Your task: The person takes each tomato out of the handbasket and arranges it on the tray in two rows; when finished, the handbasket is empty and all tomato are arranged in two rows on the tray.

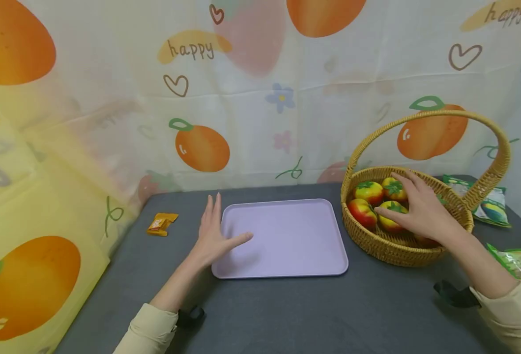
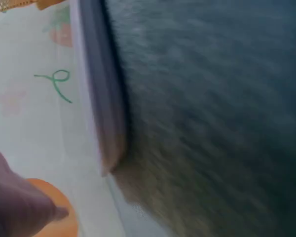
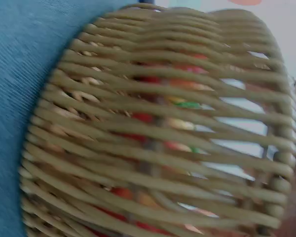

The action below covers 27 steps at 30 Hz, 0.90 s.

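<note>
Head view: dark counter (image 1: pixel 278 312) below a hanging cloth (image 1: pixel 251 108) printed with oranges, hearts and the word "happy". Pale lilac tray (image 1: pixel 282 238) lies flat towards the middle of the counter's back edge. My left hand (image 1: pixel 213 240) is over the tray's left side, fingers upright, thumb spread wide, gripping nothing; whether it touches the rim I cannot tell. Small orange packet (image 1: pixel 160 224) just beyond that hand, near the counter's left edge. Woven basket (image 1: pixel 375 248) to the right of the tray, close to the counter's back edge, tall handle arching over it. Several red-and-yellow fruits (image 1: pixel 368 193) with green tops sit inside. My right hand (image 1: pixel 421 209) reaches over the basket, fingers and thumb parted above the fruits, not closed on any; contact unclear. Green packet (image 1: pixel 492 209) behind the basket at the counter's back right corner; clear-and-green bag (image 1: pixel 519 263) near the right edge, beside my forearm. Cream sleeves (image 1: pixel 152 324) on both arms.

Left wrist view: tray's rim runs down steeply, dark blurred counter to one side, cloth to the other. Part of my left hand shows at the lower left, apart from the rim.

Right wrist view: basket's weave fills most of it; red, yellow and green show through the gaps. Blurred skin at the far right; grip cannot be read from here.
</note>
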Each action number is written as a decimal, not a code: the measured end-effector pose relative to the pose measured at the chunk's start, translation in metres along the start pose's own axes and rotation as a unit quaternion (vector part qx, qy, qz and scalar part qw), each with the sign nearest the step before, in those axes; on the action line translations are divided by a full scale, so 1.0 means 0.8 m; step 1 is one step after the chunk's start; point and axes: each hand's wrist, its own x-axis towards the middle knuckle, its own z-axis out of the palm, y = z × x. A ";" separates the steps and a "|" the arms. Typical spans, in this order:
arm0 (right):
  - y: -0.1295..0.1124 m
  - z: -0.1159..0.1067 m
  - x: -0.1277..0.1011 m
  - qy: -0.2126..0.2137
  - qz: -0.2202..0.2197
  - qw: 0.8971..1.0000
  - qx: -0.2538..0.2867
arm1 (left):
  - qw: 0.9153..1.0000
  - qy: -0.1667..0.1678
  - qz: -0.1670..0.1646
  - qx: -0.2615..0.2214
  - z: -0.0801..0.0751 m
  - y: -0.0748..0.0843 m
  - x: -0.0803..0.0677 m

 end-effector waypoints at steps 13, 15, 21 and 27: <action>0.006 -0.007 0.006 -0.110 -0.058 0.991 -0.041 | 0.986 -0.163 0.017 -0.011 -0.007 -0.040 -0.029; 0.007 -0.006 0.007 -0.120 -0.059 0.990 -0.047 | 0.984 -0.178 0.019 -0.014 -0.009 -0.045 -0.030; 0.012 -0.002 0.010 -0.136 -0.063 0.987 -0.049 | 0.977 -0.215 0.012 -0.011 -0.013 -0.055 -0.030; 0.019 0.002 0.011 -0.141 -0.080 0.986 -0.048 | 0.972 -0.235 0.006 0.006 -0.012 -0.059 -0.029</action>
